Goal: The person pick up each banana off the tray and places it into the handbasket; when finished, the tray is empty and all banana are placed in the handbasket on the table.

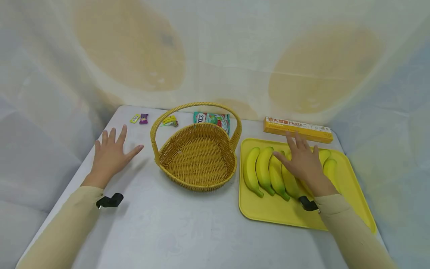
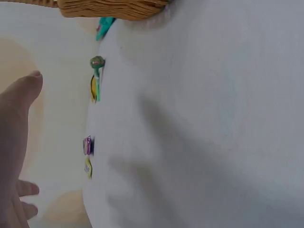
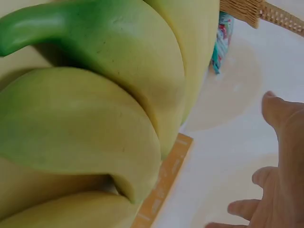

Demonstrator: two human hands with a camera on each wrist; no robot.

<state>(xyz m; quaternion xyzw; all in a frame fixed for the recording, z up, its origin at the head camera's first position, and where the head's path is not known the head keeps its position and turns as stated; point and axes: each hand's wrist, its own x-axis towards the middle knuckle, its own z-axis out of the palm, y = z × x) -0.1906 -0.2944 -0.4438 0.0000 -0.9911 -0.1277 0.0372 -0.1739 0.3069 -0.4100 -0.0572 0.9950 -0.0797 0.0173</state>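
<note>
A pale cloth backdrop with tan blotches hangs behind a grey-white bench (image 1: 188, 228). The right hand (image 1: 304, 161) lies flat with straight, spread fingers across the bananas (image 1: 268, 170), gripping none of them; these lie side by side on a yellow tray (image 1: 352, 186) at the bench's right edge. To lift one cleanly, I judge the fingers should curl around a single banana's middle rather than press on several at once. The left hand (image 1: 112, 155) rests splayed and empty near the left edge of the bench. Between the hands stands an empty wicker basket (image 1: 198, 158) with its handle raised. Along the far edge lie small sweets (image 1: 143, 118), a snack packet (image 1: 212, 119) behind the basket, and a yellow pasta box (image 1: 298, 129) beyond the tray.
</note>
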